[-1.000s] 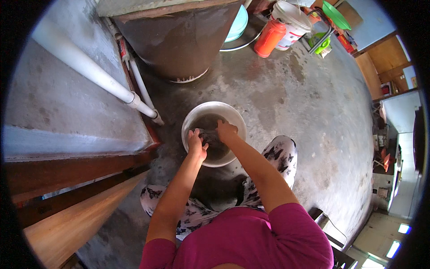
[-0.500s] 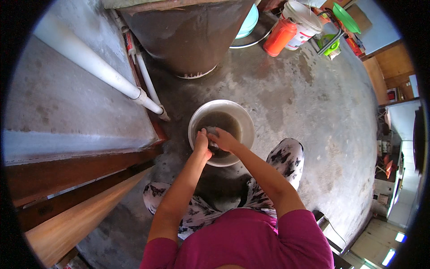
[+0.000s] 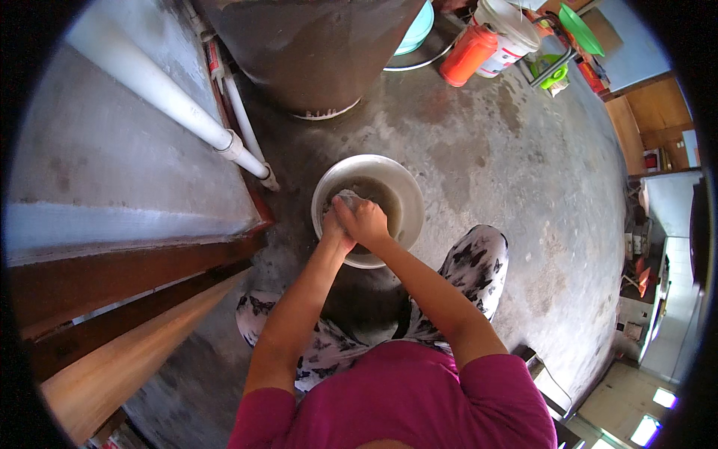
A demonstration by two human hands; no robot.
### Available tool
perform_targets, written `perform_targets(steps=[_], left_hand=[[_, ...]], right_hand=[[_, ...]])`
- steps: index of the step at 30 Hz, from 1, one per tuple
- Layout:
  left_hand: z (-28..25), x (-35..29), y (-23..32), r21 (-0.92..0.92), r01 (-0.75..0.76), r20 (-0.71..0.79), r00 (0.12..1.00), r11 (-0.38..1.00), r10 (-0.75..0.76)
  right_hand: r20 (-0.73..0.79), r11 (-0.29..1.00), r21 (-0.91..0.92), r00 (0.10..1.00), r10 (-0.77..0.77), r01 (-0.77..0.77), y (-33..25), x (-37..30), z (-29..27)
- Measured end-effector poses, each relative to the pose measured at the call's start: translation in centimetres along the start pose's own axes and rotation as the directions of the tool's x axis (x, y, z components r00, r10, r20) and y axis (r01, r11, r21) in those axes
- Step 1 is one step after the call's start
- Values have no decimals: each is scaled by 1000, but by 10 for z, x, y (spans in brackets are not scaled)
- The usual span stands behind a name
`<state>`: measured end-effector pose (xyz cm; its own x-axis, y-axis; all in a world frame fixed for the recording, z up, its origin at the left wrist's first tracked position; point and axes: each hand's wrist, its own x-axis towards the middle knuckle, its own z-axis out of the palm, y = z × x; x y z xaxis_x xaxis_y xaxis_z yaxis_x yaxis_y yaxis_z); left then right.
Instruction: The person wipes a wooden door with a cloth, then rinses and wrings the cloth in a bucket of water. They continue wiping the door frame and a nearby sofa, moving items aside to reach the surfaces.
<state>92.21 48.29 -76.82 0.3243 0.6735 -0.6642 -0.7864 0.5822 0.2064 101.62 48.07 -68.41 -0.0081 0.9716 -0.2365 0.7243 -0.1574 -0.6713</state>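
Observation:
A round pale metal basin (image 3: 413, 202) stands on the floor in front of me, with murky brownish water (image 3: 385, 196) in it. Over its near left part my two hands are pressed together. Between them a bit of a grey cloth (image 3: 347, 194) shows at the top, wet-looking and mostly hidden by the fingers. My left hand (image 3: 336, 227) is closed on it from the left and below. From the right, my right hand (image 3: 363, 220) wraps over the cloth and partly covers the left hand.
A large brown vat (image 3: 299, 52) stands beyond the basin. White pipes (image 3: 179, 108) run along the left wall, above wooden boards (image 3: 142, 329). Toward the far right are an orange flask (image 3: 470, 56), a white bucket (image 3: 512, 34) and a green basin (image 3: 580, 30). My knees flank the near side.
My hands have come together and risen slightly. The right hand, earlier spread over the grey cloth, now wraps round it against the left. The whole view has shifted a little.

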Motion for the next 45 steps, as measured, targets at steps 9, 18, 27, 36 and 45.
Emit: perform_targets(steps=[9, 18, 27, 36, 45], left_hand=[[44, -42, -5, 253, -87, -310, 936, 963, 166], [36, -45, 2, 299, -59, -273, 951, 952, 145], [6, -11, -4, 256, 123, -338, 941, 959, -30], [11, -4, -15, -70, 29, -96, 995, 997, -36], [17, -11, -18, 51, -45, -204, 977, 998, 55]], right_hand=[[-5, 967, -254, 1000, -9, 7, 85, 42, 9], [276, 810, -587, 940, 202, -2, 118, 53, 66], [217, 992, 125, 975, -45, 18, 87, 36, 21], [12, 970, 244, 1000, 21, -23, -1, -29, -26], [-16, 995, -17, 996, 93, -93, 15, 14, -4]])
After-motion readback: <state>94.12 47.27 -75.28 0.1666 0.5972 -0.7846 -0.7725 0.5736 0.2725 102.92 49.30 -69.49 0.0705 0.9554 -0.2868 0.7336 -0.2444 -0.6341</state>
